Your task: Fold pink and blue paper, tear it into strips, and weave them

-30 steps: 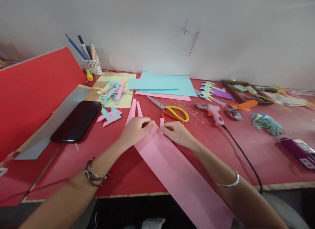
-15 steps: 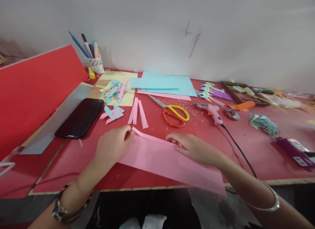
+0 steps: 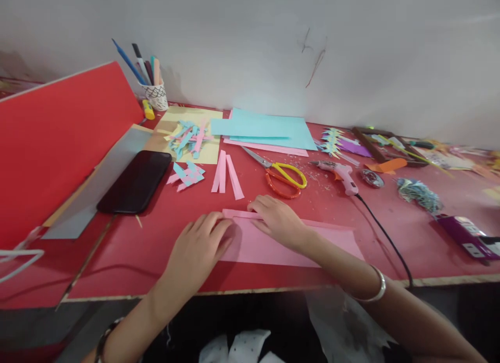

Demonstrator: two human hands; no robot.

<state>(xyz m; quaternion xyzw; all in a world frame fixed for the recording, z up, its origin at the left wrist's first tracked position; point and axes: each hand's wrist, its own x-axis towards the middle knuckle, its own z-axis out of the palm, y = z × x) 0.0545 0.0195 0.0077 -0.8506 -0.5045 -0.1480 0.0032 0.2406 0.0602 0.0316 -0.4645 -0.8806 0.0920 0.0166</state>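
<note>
A sheet of pink paper [image 3: 328,243] lies near the table's front edge, with a narrow strip folded over along its far side. At its left end my left hand [image 3: 203,243] grips the edge, fingers curled and close together. My right hand [image 3: 279,222] pinches the folded strip a little right of the left corner, its thumb on the near side of the fold. Beyond the sheet lie several cut pink strips [image 3: 222,173] and a pair of scissors [image 3: 287,178] with yellow and orange handles.
A black phone [image 3: 135,183] lies at the left beside a red board [image 3: 66,144]. Blue paper [image 3: 269,128] and a pile of folded strips [image 3: 189,139] are at the back. A pink glue gun [image 3: 339,173], its cord, and a purple box [image 3: 464,235] are on the right.
The pink sheet has been lowered flat onto the table, its fold now pressed down along the far side. My right hand has moved left along the fold, closer to my left hand.
</note>
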